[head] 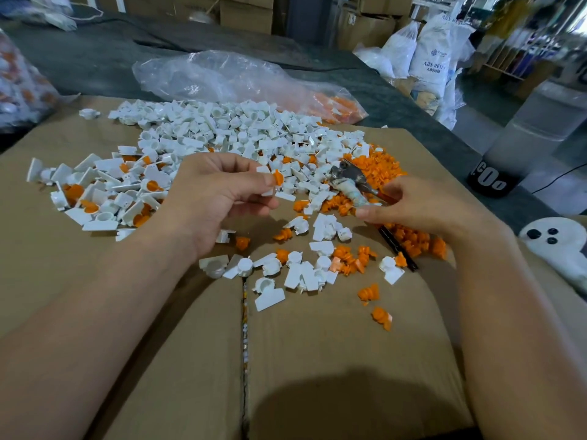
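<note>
My left hand (219, 192) pinches a small white plastic housing with an orange insert (273, 181) between thumb and fingers, above the cardboard. My right hand (422, 208) grips a small hammer (349, 182) by its red handle, its worn metal head and tape-wrapped neck pointing left toward the held piece. A big heap of white housings (222, 131) covers the far part of the cardboard. A pile of orange inserts (378, 166) lies beside and under my right hand. Finished white-and-orange pieces (104, 195) lie at the left.
The parts lie on a flattened cardboard box (158, 328) with a taped seam down its middle. A clear plastic bag (228, 77) with orange parts lies behind the heap. A white plush thing with black dots (552, 239) is at right. Sacks and boxes stand far behind.
</note>
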